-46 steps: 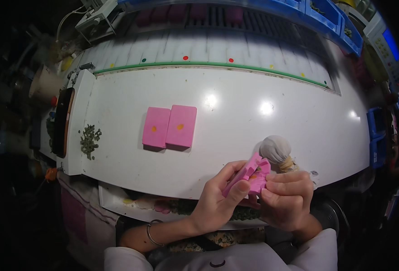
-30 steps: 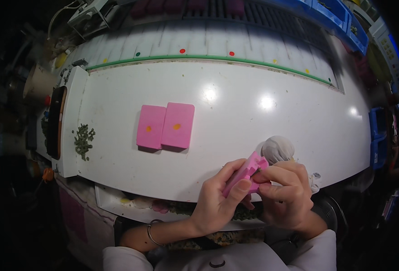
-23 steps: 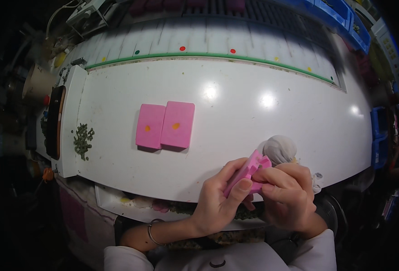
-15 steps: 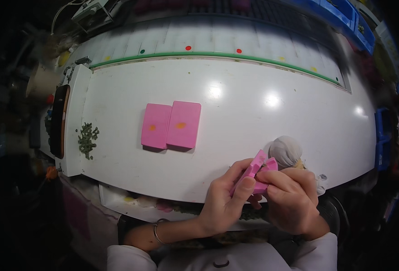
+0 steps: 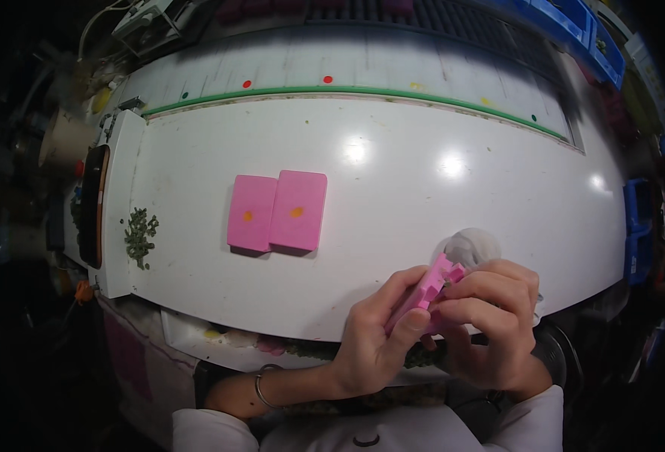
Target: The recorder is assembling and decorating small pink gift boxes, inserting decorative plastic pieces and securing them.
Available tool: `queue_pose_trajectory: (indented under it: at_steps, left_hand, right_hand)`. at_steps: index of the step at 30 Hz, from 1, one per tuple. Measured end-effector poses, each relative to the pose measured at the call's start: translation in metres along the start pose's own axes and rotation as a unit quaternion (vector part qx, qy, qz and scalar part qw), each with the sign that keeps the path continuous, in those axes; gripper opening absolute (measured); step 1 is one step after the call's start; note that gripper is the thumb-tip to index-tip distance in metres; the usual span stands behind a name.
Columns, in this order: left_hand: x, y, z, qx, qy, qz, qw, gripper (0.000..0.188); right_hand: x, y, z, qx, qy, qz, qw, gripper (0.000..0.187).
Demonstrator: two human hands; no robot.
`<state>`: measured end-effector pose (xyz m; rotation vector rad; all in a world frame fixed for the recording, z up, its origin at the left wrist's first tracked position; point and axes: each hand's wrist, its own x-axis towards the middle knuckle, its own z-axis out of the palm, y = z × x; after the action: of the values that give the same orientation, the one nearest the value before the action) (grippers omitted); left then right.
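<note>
Near the table's right front edge, my left hand (image 5: 377, 339) grips a notched pink block (image 5: 428, 286), thumb on the near side and fingers behind. My right hand (image 5: 498, 316) is closed against the block's right side, its bent fingertips at the notches. A tiny dark greenish bit shows between the fingertips and the block; the fingers partly cover it. Just beyond the hands rests a round, whitish cloth-like bundle (image 5: 474, 245), partly hidden by the right hand.
Two pink blocks (image 5: 299, 211) with orange spots lie side by side left of centre. Small green pieces (image 5: 142, 237) are heaped near the left edge, beside a dark phone-like slab (image 5: 95, 207). A white belt (image 5: 287, 68) runs behind the green strip (image 5: 272, 93). Blue bins (image 5: 637, 230) stand at right.
The coloured dots on the belt have shifted left. My right hand has risen slightly, its fingers less tightly bunched, and the pink block has turned more edge-on. The view has shifted slightly.
</note>
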<state>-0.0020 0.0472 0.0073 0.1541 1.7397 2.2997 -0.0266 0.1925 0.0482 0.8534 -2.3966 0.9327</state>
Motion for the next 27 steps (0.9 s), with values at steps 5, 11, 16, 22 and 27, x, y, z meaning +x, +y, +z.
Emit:
queue_pose_trajectory:
  at_steps: [5, 11, 16, 22, 27]
  left_hand:
    - [0.001, -0.001, 0.002, 0.042, 0.021, 0.033, 0.998, 0.052]
    - [0.002, 0.002, 0.000, -0.011, -0.010, -0.009, 1.000, 0.051]
    - [0.006, 0.003, 0.004, -0.053, 0.040, 0.005, 0.998, 0.051]
    - [0.019, 0.002, -0.003, -0.165, 0.062, -0.097, 0.980, 0.060]
    - [0.030, 0.019, -0.002, -0.239, 0.114, -0.231, 0.936, 0.069]
  right_hand:
    - [-0.006, 0.008, -0.005, 0.005, -0.026, -0.053, 0.998, 0.033]
    - [-0.008, 0.008, -0.005, 0.056, -0.034, -0.042, 0.997, 0.030]
    - [-0.009, 0.004, -0.002, 0.059, -0.007, 0.027, 0.998, 0.031]
    - [-0.017, 0.006, -0.006, 0.052, -0.106, -0.047, 0.992, 0.027]
    - [-0.021, -0.019, -0.001, -0.038, -0.065, -0.108, 0.991, 0.018]
